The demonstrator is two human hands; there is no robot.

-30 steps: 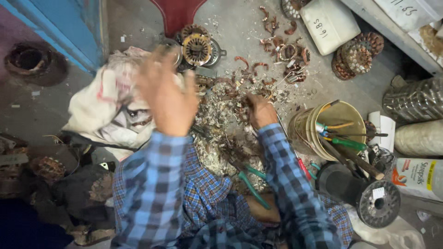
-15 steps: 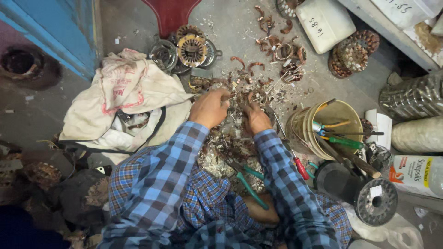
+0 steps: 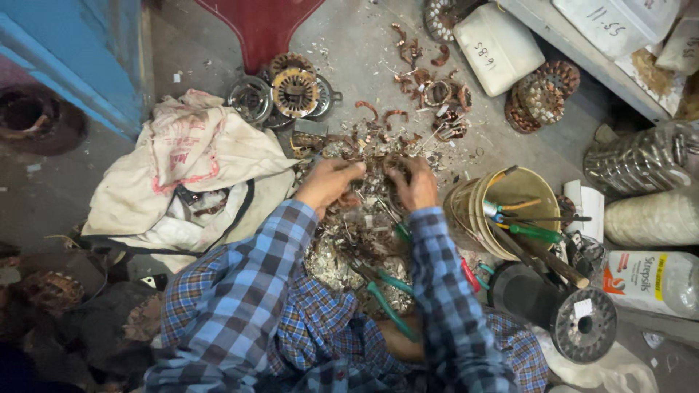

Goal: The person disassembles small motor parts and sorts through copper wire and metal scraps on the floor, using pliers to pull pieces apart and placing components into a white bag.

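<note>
Both my hands are down in a heap of copper wire scraps and metal shavings [image 3: 364, 240] on the concrete floor. My left hand [image 3: 329, 183] has its fingers curled into the tangle of wire at the heap's far edge. My right hand [image 3: 415, 183] sits beside it, fingers bent into the same scraps. What either hand grips is hidden in the clutter. Green-handled pliers [image 3: 386, 295] lie on the heap near my lap. My sleeves are blue plaid.
A white cloth sack [image 3: 186, 167] lies to the left. Motor stators [image 3: 295, 91] sit beyond the heap, with more stators [image 3: 539, 98] at the right. A yellow bucket [image 3: 502, 196] holds tools. A black spool [image 3: 582, 324], white canisters [image 3: 499, 47] and a blue wall [image 3: 73, 65] surround me.
My left hand came down from above the sack into the scrap heap beside my right hand. The right hand stayed in the heap and shifted slightly.
</note>
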